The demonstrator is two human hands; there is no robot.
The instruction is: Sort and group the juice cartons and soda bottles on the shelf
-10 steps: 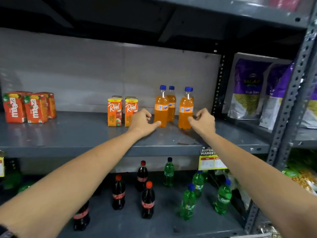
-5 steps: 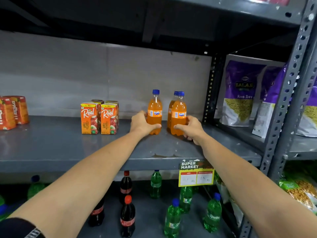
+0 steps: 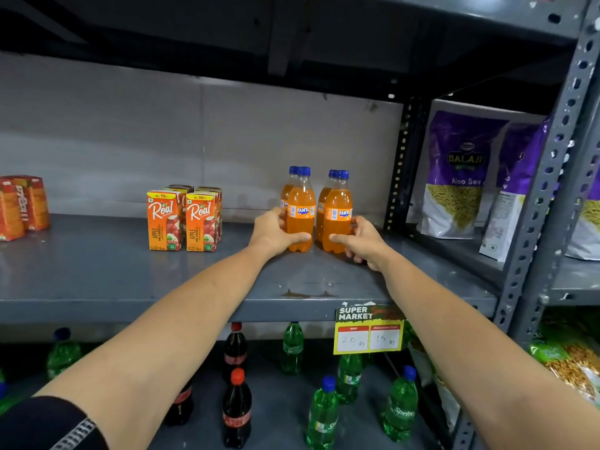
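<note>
Several orange Fanta bottles with blue caps stand in two pairs on the grey shelf [image 3: 97,274]. My left hand [image 3: 274,233] wraps the base of the left front Fanta bottle [image 3: 301,203]. My right hand [image 3: 358,240] grips the base of the right front Fanta bottle [image 3: 338,206]. Behind each front bottle stands another, mostly hidden. Left of them sit orange Real apple juice cartons [image 3: 183,219] in a tight block. More orange-red juice cartons [image 3: 22,206] stand at the far left edge.
Purple Balaji snack bags [image 3: 461,170] fill the neighbouring shelf bay at right, past a perforated upright [image 3: 397,164]. Below, cola bottles [image 3: 237,407] and green Sprite bottles [image 3: 323,414] stand loosely on the lower shelf. A supermarket price tag [image 3: 368,329] hangs from the shelf edge.
Both hands went from reaching to gripping a front bottle each, and the bottles now stand as two close pairs. The view has shifted, so everything sits further left and closer.
</note>
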